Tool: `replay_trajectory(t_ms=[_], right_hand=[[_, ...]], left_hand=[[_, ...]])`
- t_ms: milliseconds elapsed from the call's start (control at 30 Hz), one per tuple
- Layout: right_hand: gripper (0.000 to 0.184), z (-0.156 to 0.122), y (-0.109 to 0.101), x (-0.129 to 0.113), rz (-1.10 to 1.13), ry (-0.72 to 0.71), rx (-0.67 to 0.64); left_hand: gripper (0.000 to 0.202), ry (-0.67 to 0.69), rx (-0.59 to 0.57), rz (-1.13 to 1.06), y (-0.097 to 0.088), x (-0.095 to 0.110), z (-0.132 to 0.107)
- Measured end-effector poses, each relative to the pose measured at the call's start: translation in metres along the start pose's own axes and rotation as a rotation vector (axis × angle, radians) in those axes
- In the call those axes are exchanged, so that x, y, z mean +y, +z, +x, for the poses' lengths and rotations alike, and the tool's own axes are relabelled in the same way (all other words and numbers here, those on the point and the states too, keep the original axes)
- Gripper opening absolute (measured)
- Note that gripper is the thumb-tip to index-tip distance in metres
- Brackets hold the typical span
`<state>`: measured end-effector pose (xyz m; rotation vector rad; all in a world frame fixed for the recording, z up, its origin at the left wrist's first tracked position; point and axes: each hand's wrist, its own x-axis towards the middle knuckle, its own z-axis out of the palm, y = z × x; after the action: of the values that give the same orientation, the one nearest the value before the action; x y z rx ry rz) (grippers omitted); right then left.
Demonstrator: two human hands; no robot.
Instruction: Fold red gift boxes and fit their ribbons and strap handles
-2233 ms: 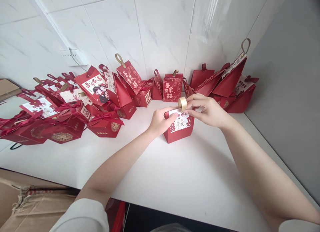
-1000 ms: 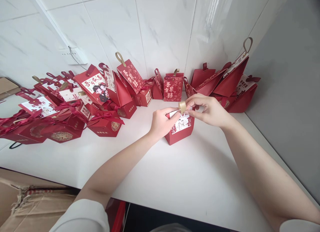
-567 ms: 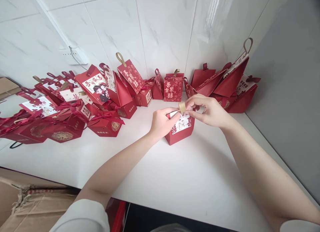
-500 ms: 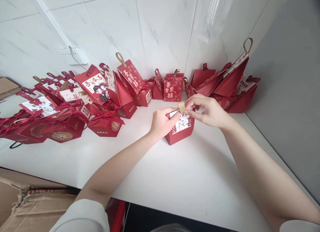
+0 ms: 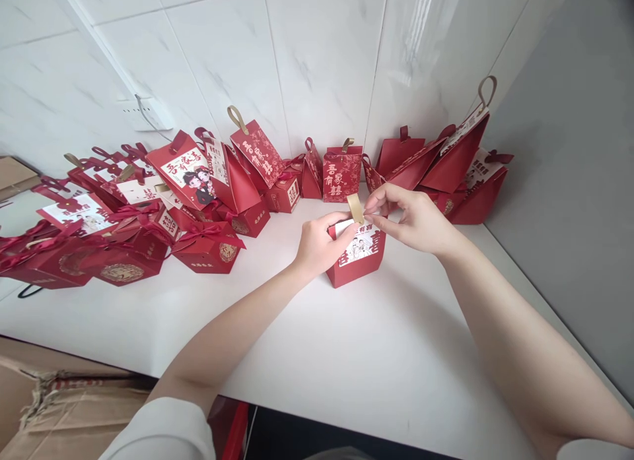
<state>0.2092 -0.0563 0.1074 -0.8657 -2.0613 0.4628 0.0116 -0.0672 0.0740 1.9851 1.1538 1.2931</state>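
Observation:
A red gift box (image 5: 354, 272) with a white printed panel stands upright on the white table. My left hand (image 5: 324, 245) grips its top edge from the left, thumb in front and fingers behind. A gold ribbon loop (image 5: 354, 208) sticks up from the top of the box, between my two hands. My right hand (image 5: 406, 216) comes in from the right, with thumb and index finger pinched at the lower edge of the ribbon. Any small piece between those fingertips is too small to make out.
Several finished-looking red boxes with ribbons (image 5: 208, 249) crowd the left side. A floral red box (image 5: 341, 173) stands by the tiled wall (image 5: 327, 64). More red bags (image 5: 460, 153) lean at the back right, near a grey panel (image 5: 574, 183). An open cardboard carton (image 5: 74, 414) sits below left.
The gold ribbon loop has tipped left and stands flatter and more exposed, and my right fingertips have shifted slightly on it. My left hand still holds the box, which stays in place.

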Motion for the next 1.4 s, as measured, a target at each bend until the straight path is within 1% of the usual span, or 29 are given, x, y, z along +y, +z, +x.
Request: replay_trajectory(t_ms=[67, 133, 200, 267, 300, 400, 433, 500, 567, 633, 700, 767, 833, 867, 967, 1067, 1133, 1233, 1300, 1400], right_hand=[[0.011, 0.001, 0.0, -0.002, -0.019, -0.007, 0.005], [0.013, 0.001, 0.002, -0.005, -0.03, 0.004, 0.021], [0.017, 0.002, 0.006, -0.006, -0.005, 0.051, 0.077], [0.02, 0.003, 0.01, -0.006, 0.05, 0.111, 0.131], [0.021, 0.003, 0.011, -0.005, 0.09, 0.139, 0.139], [0.026, 0.004, 0.019, 0.0, 0.252, 0.191, 0.109], [0.027, 0.004, 0.022, 0.002, 0.3, 0.197, 0.12], [0.027, 0.004, 0.03, 0.005, 0.352, 0.187, 0.186], [0.026, 0.003, 0.038, 0.006, 0.362, 0.159, 0.267], [0.025, 0.003, 0.041, 0.008, 0.369, 0.138, 0.291], [0.024, 0.003, 0.038, 0.01, 0.382, 0.12, 0.238], [0.023, 0.003, 0.031, 0.011, 0.371, 0.103, 0.131], [0.022, 0.003, 0.023, 0.011, 0.297, 0.086, 0.04], [0.021, 0.002, 0.019, 0.01, 0.237, 0.078, 0.017], [0.017, 0.002, 0.016, 0.006, 0.061, 0.039, 0.027], [0.014, 0.001, 0.019, 0.001, -0.018, -0.003, 0.054], [0.013, 0.001, 0.022, -0.001, -0.03, -0.007, 0.065], [0.012, 0.0, 0.024, -0.002, -0.009, 0.021, 0.066], [0.011, 0.0, 0.024, 0.0, 0.018, 0.034, 0.052], [0.011, 0.001, 0.025, 0.003, 0.049, 0.025, 0.053]], left_hand=[[0.022, -0.011, 0.009, -0.032, 0.0, 0.0, 0.0], [0.021, -0.027, -0.014, -0.046, -0.001, 0.001, 0.0], [0.023, -0.035, -0.047, -0.054, -0.002, 0.001, 0.001], [0.024, -0.03, -0.075, -0.062, -0.004, 0.001, 0.002], [0.024, -0.028, -0.089, -0.072, -0.005, 0.001, 0.003], [0.026, -0.055, -0.135, -0.146, -0.007, -0.003, 0.005], [0.027, -0.069, -0.147, -0.173, -0.007, -0.004, 0.006], [0.028, -0.09, -0.148, -0.208, -0.006, -0.006, 0.007], [0.027, -0.098, -0.122, -0.219, -0.006, -0.008, 0.008], [0.027, -0.099, -0.102, -0.229, -0.005, -0.008, 0.008], [0.026, -0.103, -0.099, -0.234, -0.004, -0.009, 0.008], [0.027, -0.107, -0.108, -0.233, -0.005, -0.01, 0.009], [0.027, -0.109, -0.121, -0.221, -0.008, -0.011, 0.011], [0.027, -0.106, -0.13, -0.209, -0.01, -0.012, 0.012], [0.027, -0.071, -0.141, -0.139, -0.016, -0.01, 0.015], [0.026, -0.003, -0.16, -0.039, -0.021, -0.009, 0.017], [0.026, 0.028, -0.185, 0.008, -0.023, -0.008, 0.017], [0.027, 0.029, -0.186, 0.024, -0.022, -0.009, 0.016], [0.026, 0.019, -0.195, 0.004, -0.02, -0.011, 0.016], [0.024, 0.042, -0.191, -0.066, -0.018, -0.011, 0.015]])
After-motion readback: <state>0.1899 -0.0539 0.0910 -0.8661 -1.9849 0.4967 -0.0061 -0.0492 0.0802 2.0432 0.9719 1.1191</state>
